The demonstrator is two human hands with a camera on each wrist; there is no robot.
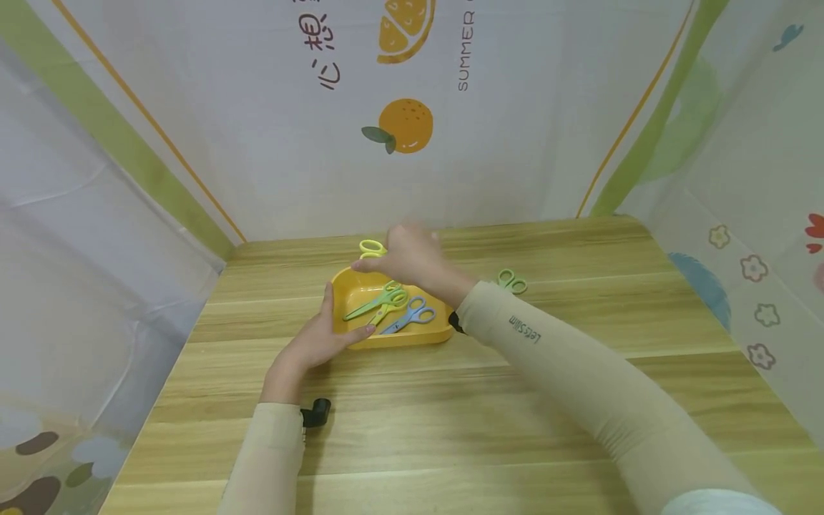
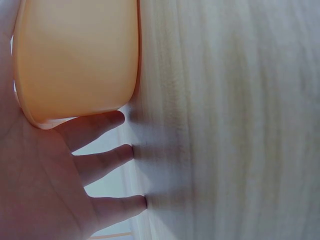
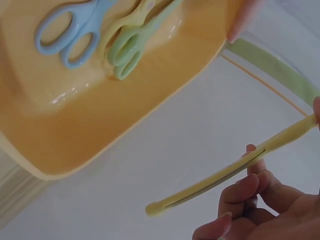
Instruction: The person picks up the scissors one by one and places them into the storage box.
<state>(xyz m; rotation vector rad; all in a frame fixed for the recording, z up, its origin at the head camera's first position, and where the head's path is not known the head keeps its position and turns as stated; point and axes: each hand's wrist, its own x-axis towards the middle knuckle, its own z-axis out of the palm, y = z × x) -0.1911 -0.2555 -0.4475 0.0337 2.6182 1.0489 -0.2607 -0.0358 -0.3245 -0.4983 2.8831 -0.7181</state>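
A yellow plastic tray sits on the table, with green scissors, yellow scissors and blue scissors lying in it. My left hand holds the tray's near left corner, thumb over the near rim. The left wrist view has its other fingers spread along the outer wall, tips near the table. Above the tray's far side, my right hand pinches a second pair of yellow scissors. Those scissors appear edge-on in the right wrist view, above the curled fingers.
Another pair of green scissors lies on the wooden table, right of the tray and beyond my right forearm. A printed white cloth hangs behind the table, with more cloth at both sides.
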